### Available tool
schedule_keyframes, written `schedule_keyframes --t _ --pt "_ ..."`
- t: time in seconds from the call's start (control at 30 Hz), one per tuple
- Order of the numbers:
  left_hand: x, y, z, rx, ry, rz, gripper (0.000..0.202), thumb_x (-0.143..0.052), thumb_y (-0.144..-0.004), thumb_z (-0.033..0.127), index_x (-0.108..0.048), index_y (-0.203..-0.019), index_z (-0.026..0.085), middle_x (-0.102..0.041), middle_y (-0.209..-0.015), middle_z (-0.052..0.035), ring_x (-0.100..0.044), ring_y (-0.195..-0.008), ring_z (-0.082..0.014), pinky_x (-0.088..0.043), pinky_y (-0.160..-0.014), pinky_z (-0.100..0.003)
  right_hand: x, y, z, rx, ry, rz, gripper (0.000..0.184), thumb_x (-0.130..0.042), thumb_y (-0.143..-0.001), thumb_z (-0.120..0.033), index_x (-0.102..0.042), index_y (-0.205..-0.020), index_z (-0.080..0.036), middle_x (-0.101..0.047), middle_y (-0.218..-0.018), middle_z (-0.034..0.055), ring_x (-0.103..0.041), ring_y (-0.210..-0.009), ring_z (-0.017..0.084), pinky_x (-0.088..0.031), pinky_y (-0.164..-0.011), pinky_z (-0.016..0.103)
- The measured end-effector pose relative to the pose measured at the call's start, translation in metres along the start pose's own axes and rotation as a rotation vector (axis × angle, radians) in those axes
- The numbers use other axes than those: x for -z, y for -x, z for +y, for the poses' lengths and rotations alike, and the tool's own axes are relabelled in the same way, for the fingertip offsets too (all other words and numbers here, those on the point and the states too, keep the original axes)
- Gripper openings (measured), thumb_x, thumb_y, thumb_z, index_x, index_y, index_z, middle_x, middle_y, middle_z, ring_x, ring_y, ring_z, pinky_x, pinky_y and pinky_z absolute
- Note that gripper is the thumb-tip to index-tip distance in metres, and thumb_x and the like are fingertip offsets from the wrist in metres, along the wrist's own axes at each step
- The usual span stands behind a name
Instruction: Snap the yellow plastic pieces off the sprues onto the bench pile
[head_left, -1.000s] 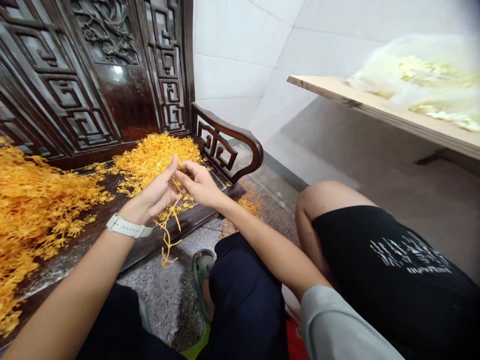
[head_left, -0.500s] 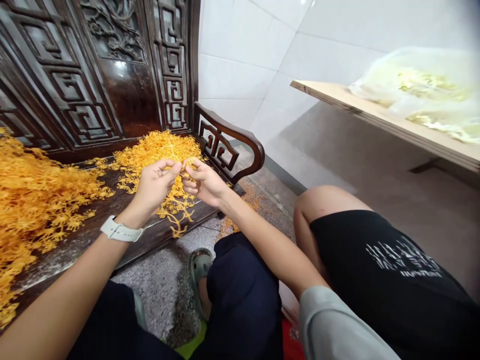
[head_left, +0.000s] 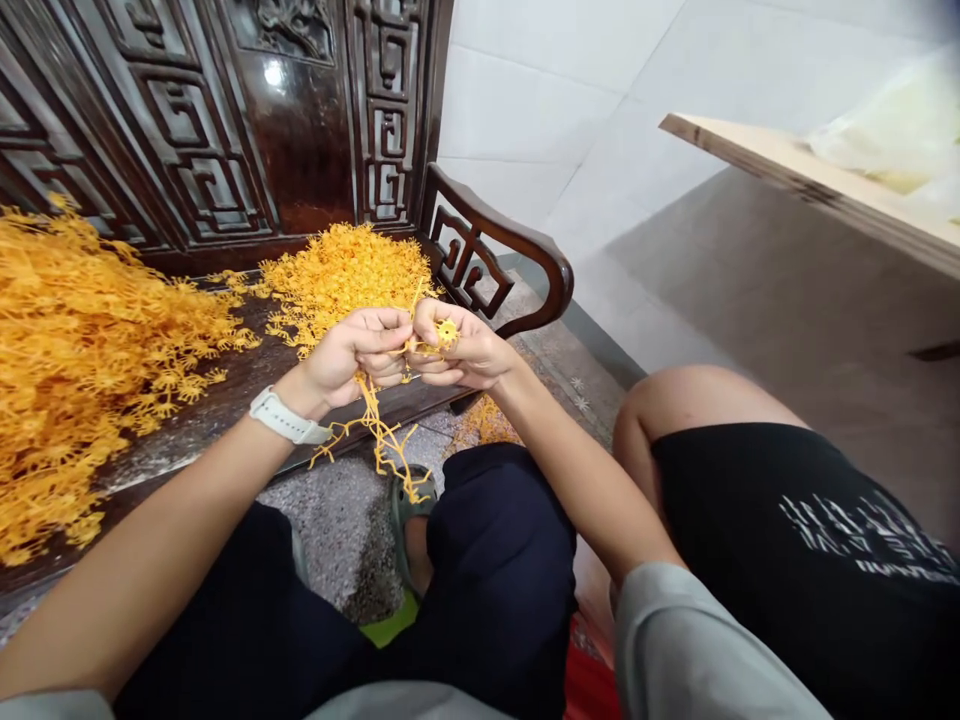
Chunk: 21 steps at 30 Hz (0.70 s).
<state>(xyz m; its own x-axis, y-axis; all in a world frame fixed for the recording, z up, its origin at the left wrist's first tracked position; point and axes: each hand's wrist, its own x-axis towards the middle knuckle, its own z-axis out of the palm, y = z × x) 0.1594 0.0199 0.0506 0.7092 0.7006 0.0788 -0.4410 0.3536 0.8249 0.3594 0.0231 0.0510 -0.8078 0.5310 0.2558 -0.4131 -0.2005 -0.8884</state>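
Both hands are raised together in front of the knees, knuckles nearly touching.

- Left hand (head_left: 360,350): fingers curled shut, pinching the upper end of a thin branching orange sprig (head_left: 382,435). White watch (head_left: 289,418) on the wrist.
- Right hand (head_left: 461,352): fingers also closed, clamped on the same sprig from the other side. A small round piece (head_left: 448,331), orange, sits at its fingertips; whether it is joined to the sprig cannot be told.
- The sprig hangs free below the two hands, over the speckled floor (head_left: 337,520) and above a sandal (head_left: 409,520), touching neither.

Surroundings:
- Dark wooden tabletop (head_left: 225,400) with a carved back panel and a curved armrest (head_left: 510,250).
- Large orange pile (head_left: 82,330) at the left of it; smaller pile (head_left: 349,275) just behind the hands, near the armrest.
- A second person's bare knee (head_left: 675,410) in black shorts, to the right.
- Plywood board (head_left: 787,170) at upper right, well apart from the hands.
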Motion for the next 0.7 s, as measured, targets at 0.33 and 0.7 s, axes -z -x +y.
schedule_keyframes --t 0.33,0.7 --pt "0.007 0.001 -0.013 0.118 0.093 -0.1 0.02 -0.083 -0.085 0.025 -0.069 -0.077 0.013 -0.025 -0.041 0.0117 -0.011 -0.034 -0.0013 -0.027 -0.035 -0.014 0.015 0.004 0.017 -0.006 -0.088 -0.086 0.042 -0.084 -0.096 -0.038 -0.047 -0.086 -0.021 -0.034 -0.069 -0.0097 -0.019 -0.053 0.002 -0.021 -0.044 0.011" --pt "0.01 0.052 -0.015 0.267 0.055 0.018 0.019 -0.076 -0.096 0.037 -0.07 -0.091 0.02 -0.025 -0.052 0.0107 -0.011 -0.044 -0.0052 -0.022 -0.041 -0.017 -0.015 0.005 0.036 -0.215 -0.279 -0.037 0.028 -0.083 -0.09 -0.022 -0.055 -0.092 -0.02 -0.04 -0.072 -0.0081 -0.026 -0.053 0.004 -0.033 -0.05 0.014"
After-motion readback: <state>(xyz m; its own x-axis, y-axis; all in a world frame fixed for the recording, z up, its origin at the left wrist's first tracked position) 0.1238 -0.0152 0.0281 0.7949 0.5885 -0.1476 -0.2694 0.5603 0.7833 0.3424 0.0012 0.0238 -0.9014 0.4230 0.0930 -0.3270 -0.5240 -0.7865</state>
